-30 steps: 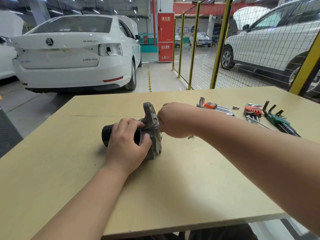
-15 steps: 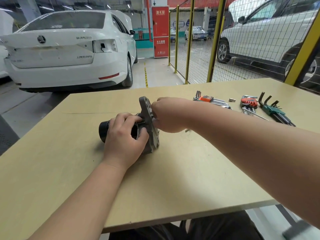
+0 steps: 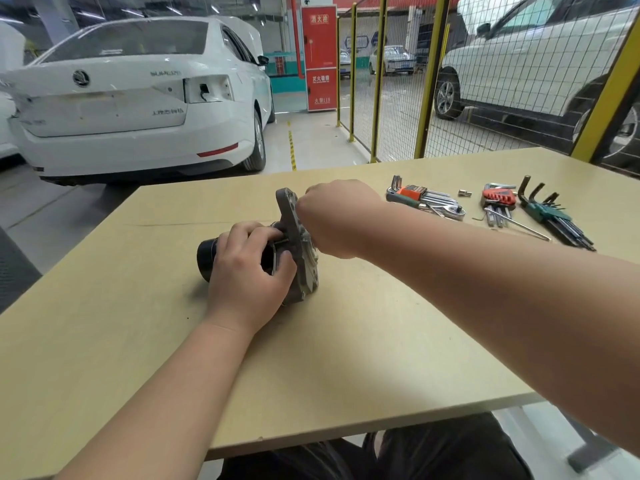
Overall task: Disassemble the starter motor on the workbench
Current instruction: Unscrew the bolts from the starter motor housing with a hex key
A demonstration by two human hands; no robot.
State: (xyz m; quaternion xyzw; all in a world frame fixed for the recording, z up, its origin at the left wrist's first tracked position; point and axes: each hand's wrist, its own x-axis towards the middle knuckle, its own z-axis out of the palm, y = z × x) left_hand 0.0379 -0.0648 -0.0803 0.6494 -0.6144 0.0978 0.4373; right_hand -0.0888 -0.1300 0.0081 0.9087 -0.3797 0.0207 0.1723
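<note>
Left hand: wrapped round the starter motor, which is steadied on its side on the table.
Right hand: brought to the flange, probably for a fastener; fingers hidden, so the grip cannot be told.
Hex keys: laid out beyond, within reach.

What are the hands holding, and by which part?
The left hand grips the starter motor round its dark cylindrical body. The right hand is curled at the grey flange; what it pinches, if anything, is hidden.
</note>
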